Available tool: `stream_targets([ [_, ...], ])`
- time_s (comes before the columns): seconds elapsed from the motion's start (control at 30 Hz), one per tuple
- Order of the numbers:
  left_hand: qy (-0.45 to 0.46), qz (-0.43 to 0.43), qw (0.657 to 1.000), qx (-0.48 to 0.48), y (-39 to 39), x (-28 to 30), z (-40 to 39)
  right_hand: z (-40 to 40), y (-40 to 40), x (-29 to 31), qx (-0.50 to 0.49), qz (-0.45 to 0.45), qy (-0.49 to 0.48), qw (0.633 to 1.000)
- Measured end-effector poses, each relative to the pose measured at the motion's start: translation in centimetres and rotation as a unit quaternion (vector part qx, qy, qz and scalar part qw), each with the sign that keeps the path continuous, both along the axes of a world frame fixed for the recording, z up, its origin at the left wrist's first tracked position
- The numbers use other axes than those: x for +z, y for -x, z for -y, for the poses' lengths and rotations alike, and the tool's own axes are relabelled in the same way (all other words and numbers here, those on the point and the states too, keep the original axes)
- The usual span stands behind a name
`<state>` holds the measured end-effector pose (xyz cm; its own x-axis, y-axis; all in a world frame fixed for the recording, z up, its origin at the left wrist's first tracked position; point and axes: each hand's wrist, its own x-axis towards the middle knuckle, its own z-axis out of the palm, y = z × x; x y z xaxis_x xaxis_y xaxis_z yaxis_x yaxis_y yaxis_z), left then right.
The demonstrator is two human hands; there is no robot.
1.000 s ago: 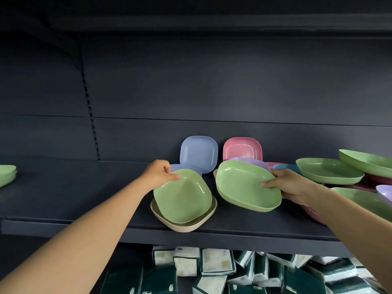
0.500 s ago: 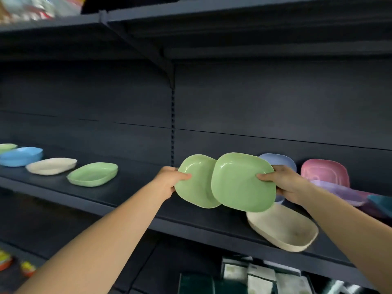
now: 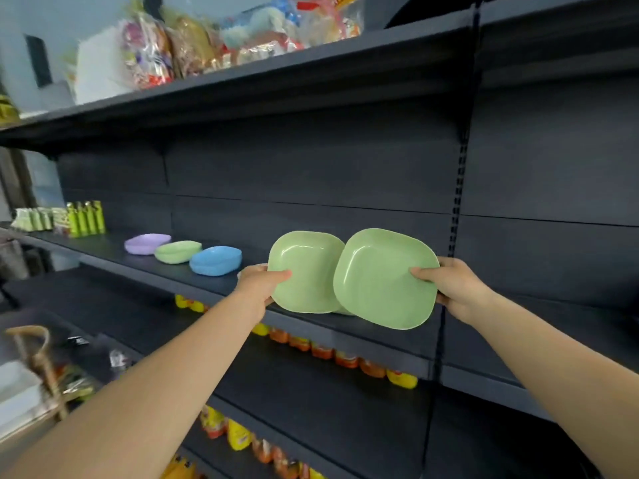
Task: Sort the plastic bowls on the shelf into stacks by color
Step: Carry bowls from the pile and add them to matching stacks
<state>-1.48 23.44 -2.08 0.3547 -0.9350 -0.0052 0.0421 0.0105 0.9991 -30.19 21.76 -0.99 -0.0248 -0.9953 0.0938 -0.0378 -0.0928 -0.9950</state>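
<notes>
- Both bowls have travelled left along the shelf (image 3: 345, 335) since half a second back, and the view swung with them: the cream bowl and the pink and blue ones on the right are gone from sight, and a new row of bowls shows up at centre left.
- Left hand (image 3: 257, 283) has its grip on the left green bowl (image 3: 304, 271), thumb over the inner face near the rim, fingers behind it.
- Right hand (image 3: 449, 288) grips the right green bowl (image 3: 383, 278) the same way, thumb inside, fingers hidden behind.
- Both bowls are tipped up with their insides facing the camera, mid-frame, held in front of the shelf edge. The right one overlaps the left one's right edge; can't tell if they actually touch.
- Centre left on the same shelf: a purple bowl (image 3: 145, 243), a green bowl (image 3: 176, 251) and a blue bowl (image 3: 216, 260) sit in a row, close together.
- Far left there are green bottles (image 3: 86, 218).
- Upper left, the top shelf carries bagged goods (image 3: 207, 39).
- Lower shelves hold yellow and orange packs (image 3: 345, 357), blurry.
</notes>
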Motion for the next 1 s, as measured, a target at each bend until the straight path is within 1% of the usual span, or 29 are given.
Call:
stream_targets([
  [0.17, 0.033, -0.01, 0.998, 0.048, -10.9, 0.2, 1.5, 4.5, -11.1, 0.4, 0.035, -0.004, 0.0, 0.999],
  [0.3, 0.063, -0.001, 0.994, 0.089, -18.2, 0.5, 4.1, 8.7, -18.7, 0.9, 0.064, -0.001, 0.013, 0.998],
  [0.43, 0.079, 0.029, 0.99, 0.114, -24.6, 1.3, 8.6, 14.3, -25.4, 1.6, 0.078, 0.002, 0.027, 0.997],
  [0.53, 0.091, 0.027, 0.985, 0.143, -29.3, 2.1, 12.5, 18.7, -30.5, 2.7, 0.087, 0.002, 0.032, 0.996],
  [0.6, 0.079, 0.03, 0.984, 0.156, -32.5, 2.8, 15.1, 21.3, -33.9, 3.5, 0.098, -0.001, 0.038, 0.994],
  [0.77, 0.071, 0.074, 0.983, 0.154, -40.2, 3.7, 21.6, 27.4, -41.1, 4.3, 0.096, -0.014, 0.06, 0.994],
  [1.0, 0.014, 0.06, 0.993, 0.102, -48.1, 1.4, 30.0, 32.7, -45.4, 3.6, 0.036, -0.037, 0.042, 0.998],
])
